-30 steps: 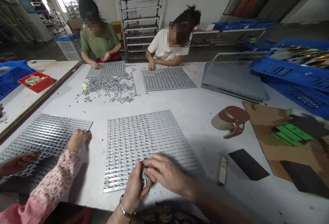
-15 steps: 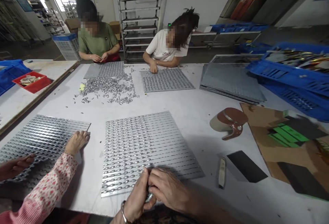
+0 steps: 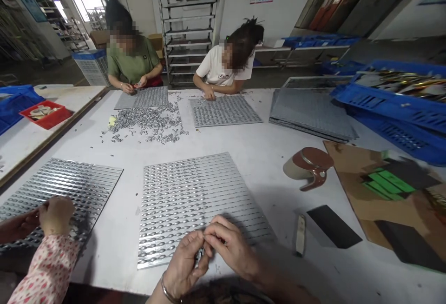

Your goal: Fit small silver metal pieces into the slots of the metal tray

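A silver metal tray with rows of small shiny parts lies on the white table in front of me. Over its near edge my left hand, a bracelet at the wrist, is cupped around a small bunch of metal parts. My right hand meets it, fingertips pinching at the same bunch. The parts are mostly hidden between the two hands.
A co-worker's hands and floral sleeve work on a second tray at my left. Two people sit across at grey trays, with a heap of loose metal parts between. A tape dispenser, cardboard, blue crates are right.
My hands stayed together at the tray's near edge, shifting slightly. The co-worker's hand left the second tray's top right corner and moved down to its near left side.
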Demonstrator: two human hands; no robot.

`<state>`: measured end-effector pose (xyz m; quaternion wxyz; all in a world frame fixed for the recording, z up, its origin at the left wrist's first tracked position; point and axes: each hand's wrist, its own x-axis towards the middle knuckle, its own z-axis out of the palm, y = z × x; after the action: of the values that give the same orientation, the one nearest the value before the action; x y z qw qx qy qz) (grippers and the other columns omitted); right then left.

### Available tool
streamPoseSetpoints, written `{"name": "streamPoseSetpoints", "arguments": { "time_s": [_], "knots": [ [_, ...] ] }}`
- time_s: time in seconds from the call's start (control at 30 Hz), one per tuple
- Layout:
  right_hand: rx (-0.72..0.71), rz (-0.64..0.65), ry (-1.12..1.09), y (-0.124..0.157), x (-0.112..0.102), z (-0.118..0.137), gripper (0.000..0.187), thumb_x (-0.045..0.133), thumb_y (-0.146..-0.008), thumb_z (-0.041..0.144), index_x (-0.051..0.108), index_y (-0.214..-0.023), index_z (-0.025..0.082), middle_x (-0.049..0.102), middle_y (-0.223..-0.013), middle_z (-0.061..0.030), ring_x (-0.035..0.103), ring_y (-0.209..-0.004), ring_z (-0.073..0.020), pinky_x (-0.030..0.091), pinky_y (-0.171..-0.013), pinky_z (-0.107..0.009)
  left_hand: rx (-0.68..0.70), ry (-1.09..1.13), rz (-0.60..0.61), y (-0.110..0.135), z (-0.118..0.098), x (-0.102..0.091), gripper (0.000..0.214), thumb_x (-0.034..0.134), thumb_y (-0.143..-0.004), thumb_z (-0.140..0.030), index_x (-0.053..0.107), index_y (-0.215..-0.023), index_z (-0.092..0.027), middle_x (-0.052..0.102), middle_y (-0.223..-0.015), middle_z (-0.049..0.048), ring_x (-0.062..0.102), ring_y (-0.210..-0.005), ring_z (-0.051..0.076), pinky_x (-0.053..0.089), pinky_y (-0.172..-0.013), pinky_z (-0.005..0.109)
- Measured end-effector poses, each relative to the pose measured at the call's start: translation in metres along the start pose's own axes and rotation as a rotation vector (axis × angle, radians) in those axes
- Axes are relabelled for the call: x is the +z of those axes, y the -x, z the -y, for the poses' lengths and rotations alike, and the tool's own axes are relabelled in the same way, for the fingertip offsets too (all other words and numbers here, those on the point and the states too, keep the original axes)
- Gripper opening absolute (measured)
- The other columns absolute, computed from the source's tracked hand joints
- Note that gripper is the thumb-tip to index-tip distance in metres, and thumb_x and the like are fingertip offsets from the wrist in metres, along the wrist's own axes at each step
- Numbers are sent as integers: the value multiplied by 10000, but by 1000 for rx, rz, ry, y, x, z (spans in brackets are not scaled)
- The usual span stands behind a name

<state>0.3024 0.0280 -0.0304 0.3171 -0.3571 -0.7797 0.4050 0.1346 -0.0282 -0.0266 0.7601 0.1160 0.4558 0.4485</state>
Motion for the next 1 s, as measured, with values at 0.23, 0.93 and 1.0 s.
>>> {"name": "streamPoseSetpoints", "arguments": {
  "time_s": [0.23, 0.93, 1.0],
  "knots": [
    [3, -50, -78, 8, 10, -7, 137, 585, -1011, 249, 691, -923, 247, 699, -883, -16, 684, -831, -183, 538, -765, -280, 33, 49, 72, 2, 5, -2, 446, 926, -738, -546, 641, -719, -203, 552, -591, -45, 252, -404, 13, 85, -442, 212],
    [-349, -36, 480, -29, 9, -99, 290, 497, -1051, 77, 737, -993, 228, 725, -938, -63, 647, -887, -216, 552, -807, -313, -29, -26, -1, -5, 11, -12, 455, 895, -758, -594, 661, -783, -205, 727, -647, 31, 317, -383, 38, 44, -431, 222],
    [-354, -5, 474, -29, 5, -95, 306, 492, -1038, 59, 743, -1016, 233, 716, -948, -63, 646, -894, -216, 564, -809, -316, -41, -30, -12, -6, 11, -13, 383, 906, -775, -528, 719, -773, -194, 663, -596, -1, 275, -385, 26, 36, -429, 223]
  ]
}}
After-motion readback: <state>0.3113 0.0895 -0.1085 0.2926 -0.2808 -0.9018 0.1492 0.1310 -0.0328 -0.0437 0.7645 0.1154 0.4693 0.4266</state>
